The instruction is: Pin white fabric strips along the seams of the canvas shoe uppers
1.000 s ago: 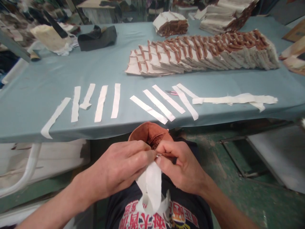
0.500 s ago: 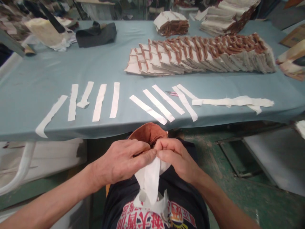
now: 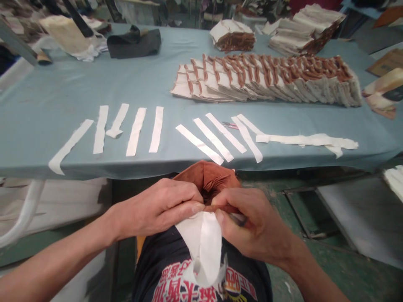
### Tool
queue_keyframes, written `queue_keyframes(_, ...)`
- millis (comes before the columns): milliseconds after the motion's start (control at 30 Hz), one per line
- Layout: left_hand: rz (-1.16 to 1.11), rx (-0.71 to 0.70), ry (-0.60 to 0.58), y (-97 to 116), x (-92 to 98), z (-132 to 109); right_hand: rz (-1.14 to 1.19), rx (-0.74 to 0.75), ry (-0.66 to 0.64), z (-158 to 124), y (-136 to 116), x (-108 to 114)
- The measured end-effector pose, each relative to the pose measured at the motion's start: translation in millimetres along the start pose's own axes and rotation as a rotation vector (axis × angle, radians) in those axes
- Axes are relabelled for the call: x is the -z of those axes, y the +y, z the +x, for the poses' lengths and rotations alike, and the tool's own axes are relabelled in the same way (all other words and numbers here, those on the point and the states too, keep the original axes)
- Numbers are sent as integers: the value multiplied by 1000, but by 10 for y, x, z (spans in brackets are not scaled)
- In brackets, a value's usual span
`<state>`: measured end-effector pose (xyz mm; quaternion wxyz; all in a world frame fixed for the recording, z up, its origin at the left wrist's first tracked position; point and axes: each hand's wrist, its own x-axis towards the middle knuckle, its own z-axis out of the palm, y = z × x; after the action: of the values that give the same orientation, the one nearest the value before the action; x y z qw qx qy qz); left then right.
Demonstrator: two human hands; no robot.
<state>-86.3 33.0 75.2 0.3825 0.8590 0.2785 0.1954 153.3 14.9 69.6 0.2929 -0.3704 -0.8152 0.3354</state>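
Note:
Close to my lap, a brown fabric piece [image 3: 204,172] with a pale lining is stretched between both hands. My left hand [image 3: 170,205] pinches its edge from the left, thumb on top. From the right, my right hand [image 3: 252,218] grips the same edge between thumb and fingers. A small grey, shiny thing shows inside the right hand; I cannot make out what it is. Below the fingertips a white strip [image 3: 210,243] hangs from the edge and curls at its lower end over the dark printed cloth on my front. Fingers hide part of the edge.
On the blue-covered table [image 3: 75,92] lie several loose white strips [image 3: 135,132] and an overlapping strip pile [image 3: 308,140]. A small pink-handled tool [image 3: 230,125] is partly under a strip. Behind stand a long row of brown-and-white fabric pieces [image 3: 267,82] and a black folded item [image 3: 134,44].
My hands have parted slightly, the right one moving rightward along the edge. More of the brown piece's inside shows, and the white strip hangs further right. The view has shifted a little.

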Motion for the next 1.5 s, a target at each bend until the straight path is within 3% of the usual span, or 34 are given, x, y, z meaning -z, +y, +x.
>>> queue_keyframes(167,365,-146,62,-141,-148,-64,91,-58,4,-45,56,-151)
queue_keyframes(233,391,-141,116,-226,-208,-75,202,-108,43,-53,89,-235)
queue_keyframes(333,256,-93,184,-332,-270,-78,351,-169,85,-55,120,-319)
queue_keyframes(433,104,-92,216,-334,-262,-64,338,-109,82,-45,114,-288)
queue_keyframes(600,22,-116,144,-59,-72,41,120,146,89,10,36,-41)
queue_keyframes(733,40,-124,30,167,61,136,32,223,49,29,-25,157)
queue_keyframes(967,-116,-50,-11,154,15,209,65,113,-59,-77,3,252)
queue_keyframes(1200,-59,-26,-108,298,56,385,-2,106,-31,-112,-8,368)
queue_keyframes(1333,-298,11,-76,315,-2,442,183,35,-19,-107,-41,412)
queue_keyframes(1500,-652,193,43,304,-175,380,611,-58,3,-74,59,207)
